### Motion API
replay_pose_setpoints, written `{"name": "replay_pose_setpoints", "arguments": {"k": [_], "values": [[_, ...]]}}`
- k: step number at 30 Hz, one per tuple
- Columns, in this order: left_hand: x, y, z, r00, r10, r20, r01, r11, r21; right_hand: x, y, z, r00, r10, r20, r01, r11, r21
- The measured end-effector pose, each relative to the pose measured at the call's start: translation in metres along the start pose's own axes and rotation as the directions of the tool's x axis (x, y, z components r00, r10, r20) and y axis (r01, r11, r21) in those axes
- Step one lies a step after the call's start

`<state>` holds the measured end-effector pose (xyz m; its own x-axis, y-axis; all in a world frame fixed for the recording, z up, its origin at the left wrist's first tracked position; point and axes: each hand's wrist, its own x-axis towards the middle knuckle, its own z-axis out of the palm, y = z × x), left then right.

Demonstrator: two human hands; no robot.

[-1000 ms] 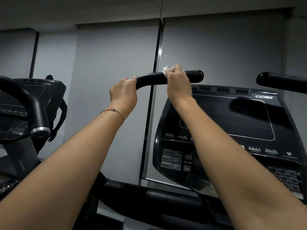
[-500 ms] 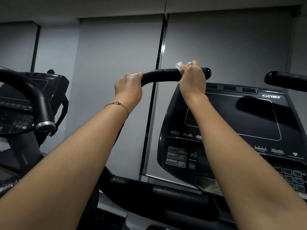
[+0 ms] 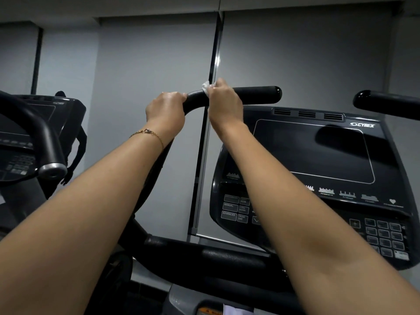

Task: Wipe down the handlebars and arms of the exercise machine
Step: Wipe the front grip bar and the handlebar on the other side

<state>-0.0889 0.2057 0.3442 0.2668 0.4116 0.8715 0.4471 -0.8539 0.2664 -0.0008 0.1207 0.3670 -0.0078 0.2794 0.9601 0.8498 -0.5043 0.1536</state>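
Both hands clenched on the left handlebar [image 3: 254, 94]: left grip [image 3: 166, 110] at the bend, right grip [image 3: 225, 103] pinching a white wipe [image 3: 206, 87]; bar's unwiped free end runs off rightward, nearer the right

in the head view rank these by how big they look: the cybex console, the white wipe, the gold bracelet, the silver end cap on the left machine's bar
1. Cybex console, by far the largest.
2. Silver end cap.
3. Gold bracelet, a thin chain, longer across than the cap but covering less area, so these two are close.
4. White wipe, mostly hidden under the right hand.
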Motion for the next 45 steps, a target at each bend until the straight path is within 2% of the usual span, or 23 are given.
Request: {"name": "replay_pose_setpoints", "arguments": {"k": [2, 7, 9, 11, 13, 14, 15, 16, 18, 20, 21, 23, 25, 28, 29, 31, 32, 33, 34, 37, 40, 42, 45], "values": [[0.001, 0.000, -0.002, 1.000, -0.004, 0.008, 0.004, 1.000, -0.019, 0.002, 0.010, -0.003, 1.000, -0.023, 0.006, 0.023, 1.000, -0.007], [0.000, 0.003, -0.002, 1.000, -0.002, 0.009, 0.002, 1.000, 0.009, -0.004, 0.022, -0.003, 0.982, 0.153, -0.111, -0.150, 0.988, 0.035], [0.000, 0.006, -0.002, 1.000, -0.014, 0.007, 0.014, 1.000, 0.021, -0.003, 0.013, 0.000, 0.993, 0.071, -0.090, -0.070, 0.997, 0.013], [0.001, 0.009, -0.003, 0.999, -0.034, 0.006, 0.033, 0.999, 0.038, -0.002, 0.011, -0.001, 0.997, -0.079, -0.002, 0.079, 0.996, -0.035], [0.002, 0.010, -0.004, 0.999, -0.042, 0.010, 0.041, 0.998, 0.049, 0.000, 0.020, -0.007, 0.992, -0.121, 0.034, 0.122, 0.991, -0.056], [0.002, 0.010, -0.004, 0.999, -0.042, 0.011, 0.041, 0.998, 0.053, 0.000, 0.026, -0.007, 0.998, -0.067, -0.008, 0.067, 0.998, 0.012], [0.002, 0.011, -0.004, 0.999, -0.039, 0.014, 0.038, 0.998, 0.053, -0.001, 0.031, -0.009, 0.995, 0.052, -0.087, -0.036, 0.983, 0.181], [0.002, 0.011, -0.004, 0.999, -0.035, 0.015, 0.034, 0.998, 0.050, -0.002, 0.034, -0.011, 0.962, 0.230, -0.147, -0.146, 0.890, 0.432], [0.002, 0.010, -0.004, 1.000, -0.022, 0.013, 0.021, 0.999, 0.049, -0.010, 0.038, -0.020, 0.827, 0.546, -0.134, -0.184, 0.489, 0.853], [0.002, 0.009, -0.005, 1.000, -0.011, 0.011, 0.010, 0.999, 0.054, -0.020, 0.041, -0.028, 0.719, 0.693, -0.040, -0.094, 0.154, 0.984], [0.002, 0.009, -0.005, 1.000, -0.005, 0.012, 0.005, 0.998, 0.057, -0.025, 0.042, -0.030, 0.674, 0.739, 0.001, -0.062, 0.056, 0.997], [0.002, 0.008, -0.005, 1.000, 0.002, 0.015, -0.003, 0.998, 0.060, -0.029, 0.046, -0.027, 0.578, 0.814, 0.061, -0.040, -0.047, 0.998], [0.002, 0.006, -0.005, 1.000, 0.009, 0.014, -0.010, 0.998, 0.055, -0.027, 0.052, -0.020, 0.509, 0.856, 0.088, -0.061, -0.067, 0.996], [0.002, 0.005, -0.002, 1.000, 0.030, 0.000, -0.030, 0.997, 0.065, -0.018, 0.052, -0.005, 0.482, 0.875, 0.044, -0.163, 0.041, 0.986], [0.002, 0.005, -0.001, 0.999, 0.033, -0.005, -0.033, 0.997, 0.070, -0.018, 0.047, -0.001, 0.506, 0.863, 0.012, -0.208, 0.109, 0.972], [0.002, 0.005, -0.001, 1.000, 0.031, -0.006, -0.031, 0.997, 0.074, -0.022, 0.036, 0.008, 0.615, 0.788, -0.026, -0.294, 0.260, 0.920], [0.002, 0.005, -0.002, 1.000, 0.029, -0.003, -0.029, 0.997, 0.069, -0.025, 0.033, 0.011, 0.665, 0.747, -0.021, -0.308, 0.300, 0.903], [0.003, 0.004, -0.002, 1.000, 0.027, 0.001, -0.027, 0.998, 0.063, -0.027, 0.032, 0.011, 0.676, 0.737, -0.013, -0.314, 0.305, 0.899], [0.003, 0.004, -0.003, 1.000, 0.026, 0.002, -0.026, 0.998, 0.059, -0.027, 0.033, 0.011, 0.652, 0.758, -0.013, -0.309, 0.282, 0.908], [0.002, 0.004, -0.003, 1.000, 0.025, -0.006, -0.024, 0.998, 0.060, -0.022, 0.034, 0.011, 0.554, 0.832, 0.030, -0.221, 0.112, 0.969], [0.001, 0.006, -0.002, 1.000, 0.020, -0.016, -0.019, 0.998, 0.060, -0.020, 0.020, 0.022, 0.574, 0.812, 0.104, -0.274, 0.071, 0.959], [0.001, 0.006, -0.002, 1.000, 0.005, -0.009, -0.004, 0.998, 0.057, -0.020, 0.013, 0.024, 0.578, 0.799, 0.166, -0.279, 0.002, 0.960], [0.001, 0.006, -0.003, 1.000, 0.002, -0.009, -0.001, 0.998, 0.060, -0.018, 0.017, 0.019, 0.520, 0.829, 0.207, -0.128, -0.165, 0.978]]}}
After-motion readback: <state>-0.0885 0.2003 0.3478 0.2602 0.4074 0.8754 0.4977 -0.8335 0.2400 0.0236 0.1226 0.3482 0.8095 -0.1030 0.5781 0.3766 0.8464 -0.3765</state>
